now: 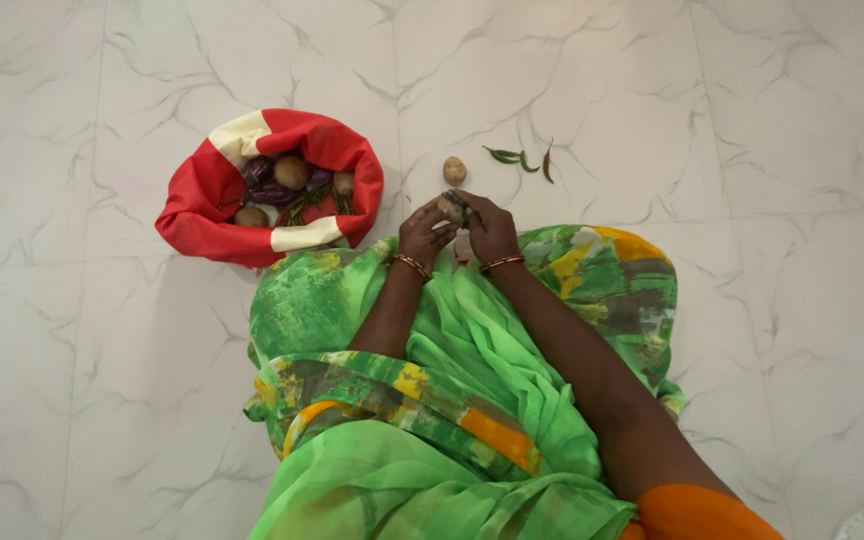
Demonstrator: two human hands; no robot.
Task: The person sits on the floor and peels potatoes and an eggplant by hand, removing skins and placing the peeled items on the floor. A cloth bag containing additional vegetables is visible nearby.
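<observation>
1. Head view, looking down: left hand (pixel 422 232) and right hand (pixel 487 225) meet just above the lap, fingers curled round one small brownish-grey vegetable (pixel 453 207), likely a potato, partly hidden by the fingers.
2. Left hand grasps the vegetable from the left side, thumb and fingertips on it. Right hand closes on it from the right and top, fingers bent over it.
3. The held vegetable sits between both hands, off the floor, at the front edge of the green cloth.
4. Both wrists wear thin bangles (pixel 411 264).
5. Just beyond the hands, a loose potato (pixel 454 170) lies on the floor, close to the fingertips but apart from them.
6. Right of that potato, a few green chillies (pixel 508 156) and one darker reddish chilli (pixel 548 162) lie on the floor, near each other.
7. Left of the hands, a red-and-cream cloth bag (pixel 202 190) stands open on the floor, holding potatoes, dark purple brinjals and some green stems.
8. Green patterned sari (pixel 472 380) with yellow and orange patches covers the lap below the hands.
9. White marble floor (pixel 752 120) with grey veins all round.
</observation>
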